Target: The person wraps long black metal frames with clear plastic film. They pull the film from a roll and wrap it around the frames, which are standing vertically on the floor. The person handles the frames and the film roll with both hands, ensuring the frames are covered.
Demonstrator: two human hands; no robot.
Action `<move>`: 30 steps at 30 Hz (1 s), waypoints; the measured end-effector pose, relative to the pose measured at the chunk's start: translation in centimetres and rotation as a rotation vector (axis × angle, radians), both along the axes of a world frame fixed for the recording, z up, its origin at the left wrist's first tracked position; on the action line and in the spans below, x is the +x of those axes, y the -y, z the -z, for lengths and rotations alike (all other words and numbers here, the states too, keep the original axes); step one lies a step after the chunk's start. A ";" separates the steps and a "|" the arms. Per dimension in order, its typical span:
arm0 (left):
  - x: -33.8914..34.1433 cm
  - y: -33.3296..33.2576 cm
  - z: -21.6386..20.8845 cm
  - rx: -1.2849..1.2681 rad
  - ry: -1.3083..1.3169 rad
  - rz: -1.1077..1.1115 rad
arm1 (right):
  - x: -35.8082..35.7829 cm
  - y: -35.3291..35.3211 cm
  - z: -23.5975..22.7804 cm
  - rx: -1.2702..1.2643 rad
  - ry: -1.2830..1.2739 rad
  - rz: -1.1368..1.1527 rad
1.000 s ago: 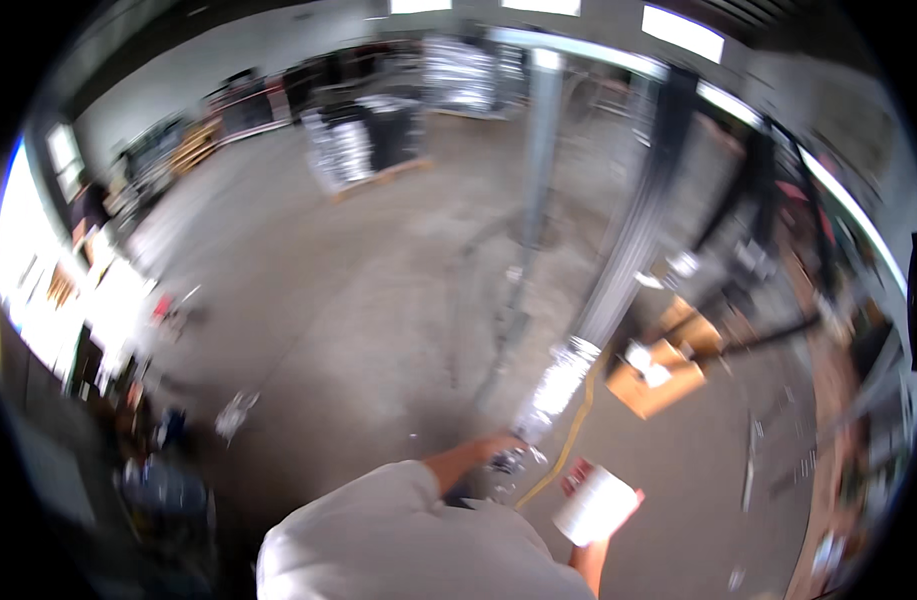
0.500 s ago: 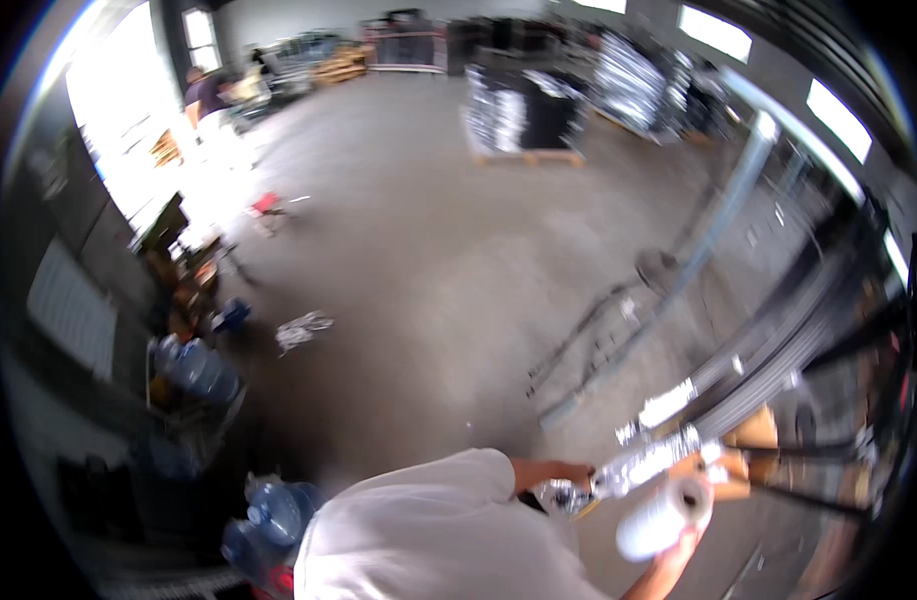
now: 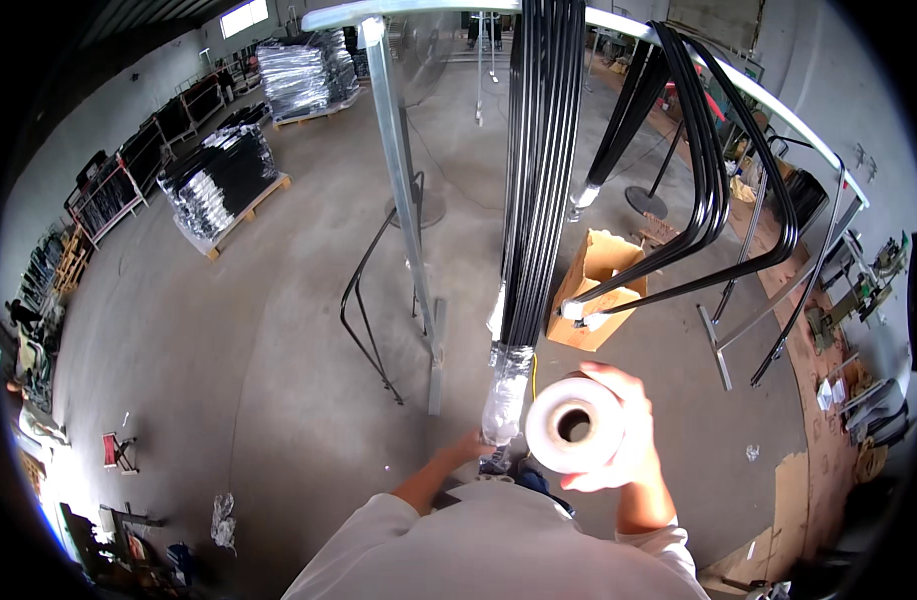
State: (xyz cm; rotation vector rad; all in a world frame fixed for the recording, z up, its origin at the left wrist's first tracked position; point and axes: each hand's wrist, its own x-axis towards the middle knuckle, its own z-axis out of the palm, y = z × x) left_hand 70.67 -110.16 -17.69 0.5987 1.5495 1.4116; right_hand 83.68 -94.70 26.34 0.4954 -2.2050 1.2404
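Observation:
A bundle of long black tubes hangs from the curved rail, its lower end wrapped in clear film. My left hand is closed at the bottom of that wrapped end, its fingertips partly hidden. My right hand grips a roll of clear stretch film just right of the bundle. The roll's hollow core faces up towards me, and my fingers wrap round its far and right side. Film and bundle end stand a small gap apart.
An open cardboard box stands beyond the roll, with bent black tubes above it. A metal post supports the pale rail. Wrapped pallet stacks stand far left; a small red stool sits at left.
My view has swung to the right, bringing the bundle and rail to the middle. Both hands keep their holds; the roll now shows end-on, closer beside the bundle.

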 end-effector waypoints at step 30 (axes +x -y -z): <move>-0.7 -6.6 -56.1 1.474 -1.454 -0.452 | 6.0 -7.8 -11.9 0.772 -0.673 0.241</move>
